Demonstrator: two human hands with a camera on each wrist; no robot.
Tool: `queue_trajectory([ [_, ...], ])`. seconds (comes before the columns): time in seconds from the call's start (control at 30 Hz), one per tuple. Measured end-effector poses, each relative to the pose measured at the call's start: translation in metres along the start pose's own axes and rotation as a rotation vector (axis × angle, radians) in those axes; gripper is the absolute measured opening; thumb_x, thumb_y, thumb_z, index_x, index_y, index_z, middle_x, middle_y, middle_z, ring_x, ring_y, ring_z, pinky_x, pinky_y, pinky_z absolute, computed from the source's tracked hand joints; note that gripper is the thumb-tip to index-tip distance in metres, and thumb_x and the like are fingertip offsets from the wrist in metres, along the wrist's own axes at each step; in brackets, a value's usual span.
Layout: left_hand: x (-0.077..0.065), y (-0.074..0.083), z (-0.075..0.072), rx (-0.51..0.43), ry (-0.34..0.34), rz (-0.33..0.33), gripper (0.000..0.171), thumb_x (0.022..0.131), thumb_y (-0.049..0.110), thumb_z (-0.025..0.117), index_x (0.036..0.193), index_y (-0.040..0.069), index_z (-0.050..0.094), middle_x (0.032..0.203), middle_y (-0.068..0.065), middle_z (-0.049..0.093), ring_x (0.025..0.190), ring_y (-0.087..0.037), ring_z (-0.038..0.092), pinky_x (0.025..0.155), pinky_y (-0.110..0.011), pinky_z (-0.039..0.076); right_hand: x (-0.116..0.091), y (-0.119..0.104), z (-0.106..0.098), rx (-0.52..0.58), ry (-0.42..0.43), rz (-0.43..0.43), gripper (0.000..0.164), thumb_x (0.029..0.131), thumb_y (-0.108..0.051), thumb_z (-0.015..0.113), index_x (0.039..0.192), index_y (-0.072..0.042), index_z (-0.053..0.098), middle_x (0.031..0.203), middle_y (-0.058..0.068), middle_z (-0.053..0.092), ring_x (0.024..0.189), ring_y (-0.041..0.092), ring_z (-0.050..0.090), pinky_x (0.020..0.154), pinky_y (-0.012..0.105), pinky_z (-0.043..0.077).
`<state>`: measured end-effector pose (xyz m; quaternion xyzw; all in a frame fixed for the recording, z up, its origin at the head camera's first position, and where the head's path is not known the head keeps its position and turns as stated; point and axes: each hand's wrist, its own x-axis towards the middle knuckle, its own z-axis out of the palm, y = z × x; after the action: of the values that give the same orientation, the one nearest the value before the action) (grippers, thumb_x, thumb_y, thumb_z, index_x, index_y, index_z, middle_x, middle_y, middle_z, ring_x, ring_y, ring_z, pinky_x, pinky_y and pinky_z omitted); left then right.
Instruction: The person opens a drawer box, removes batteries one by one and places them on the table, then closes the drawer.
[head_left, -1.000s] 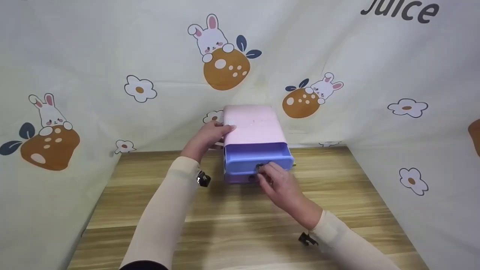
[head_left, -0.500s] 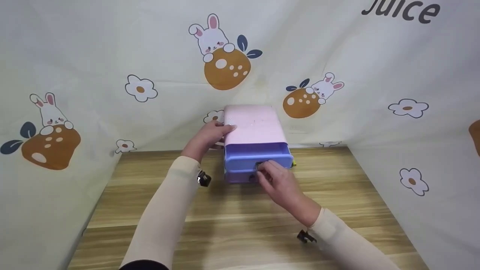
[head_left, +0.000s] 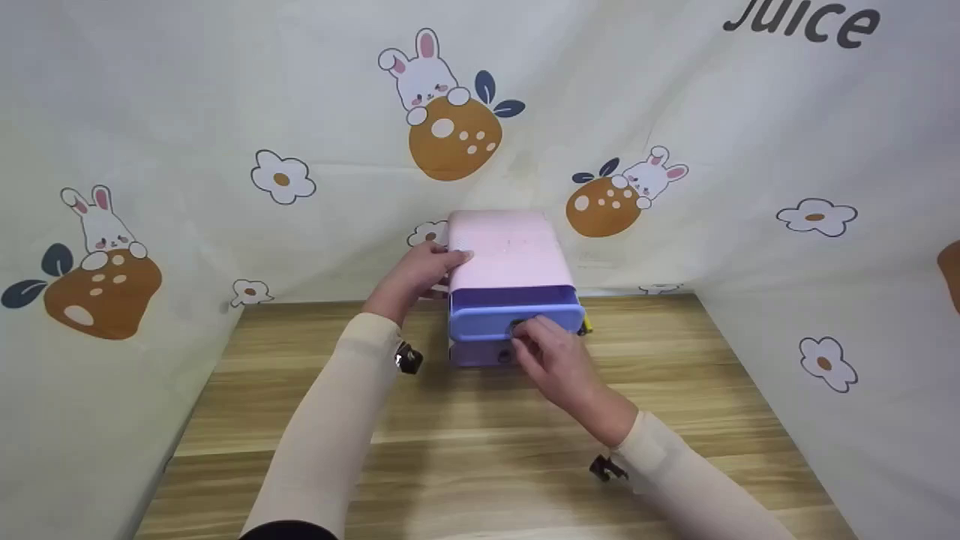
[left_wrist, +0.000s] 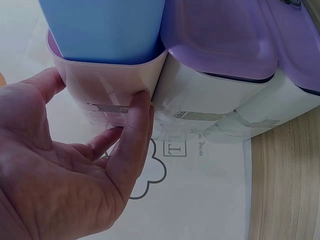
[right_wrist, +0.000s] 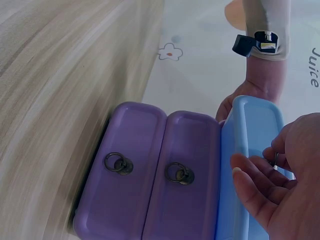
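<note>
A small drawer cabinet stands against the back wall, with a pink top shell (head_left: 510, 251). Its blue top drawer (head_left: 476, 325) sticks partly out toward me. My right hand (head_left: 561, 367) pinches the metal ring pull (right_wrist: 275, 159) on that drawer's front, mostly covering the ring. On the cabinet's left side, my left hand (head_left: 420, 271) holds the pink shell, thumb on top and fingers down the side. In the right wrist view, two purple drawers, the middle one (right_wrist: 192, 212) and the bottom one (right_wrist: 117, 200), sit below the blue one with loose ring pulls.
The cabinet rests on a wood-grain table (head_left: 465, 465). A printed cloth (head_left: 337, 97) with rabbits and flowers hangs behind and at both sides. Something small and yellow (head_left: 588, 324) shows at the cabinet's right, partly hidden.
The blue drawer has slid a short way back into the shell, my right hand moving with it. More of the yellow thing shows. My left hand has stayed put.
</note>
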<state>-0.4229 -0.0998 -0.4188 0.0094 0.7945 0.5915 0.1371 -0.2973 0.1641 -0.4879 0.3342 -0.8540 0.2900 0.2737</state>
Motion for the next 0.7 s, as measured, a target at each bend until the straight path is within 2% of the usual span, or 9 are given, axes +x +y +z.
queue_trajectory([
  [0.17, 0.0013, -0.0011, 0.0, -0.008, 0.002, 0.005, 0.081, 0.103, 0.047, 0.076, 0.159, -0.005, 0.047, 0.134, -0.019, 0.069, 0.115, -0.033, 0.074, 0.092, -0.046, 0.064, 0.0028, 0.0025, 0.0011, 0.019, -0.008, 0.035, 0.003, 0.107, -0.011, 0.072, 0.106, -0.008, 0.072, 0.097, 0.0, 0.068, 0.085, 0.012, 0.063, 0.072, 0.03, 0.057],
  [0.7, -0.0004, 0.0011, -0.0015, 0.01, 0.001, -0.028, 0.087, 0.103, 0.05, 0.075, 0.164, -0.003, 0.041, 0.14, -0.018, 0.066, 0.122, -0.033, 0.071, 0.1, -0.048, 0.062, 0.0097, 0.0082, 0.0057, 0.065, -0.029, 0.089, 0.006, 0.108, -0.014, 0.07, 0.107, -0.008, 0.072, 0.099, 0.001, 0.068, 0.087, 0.013, 0.064, 0.074, 0.031, 0.058],
])
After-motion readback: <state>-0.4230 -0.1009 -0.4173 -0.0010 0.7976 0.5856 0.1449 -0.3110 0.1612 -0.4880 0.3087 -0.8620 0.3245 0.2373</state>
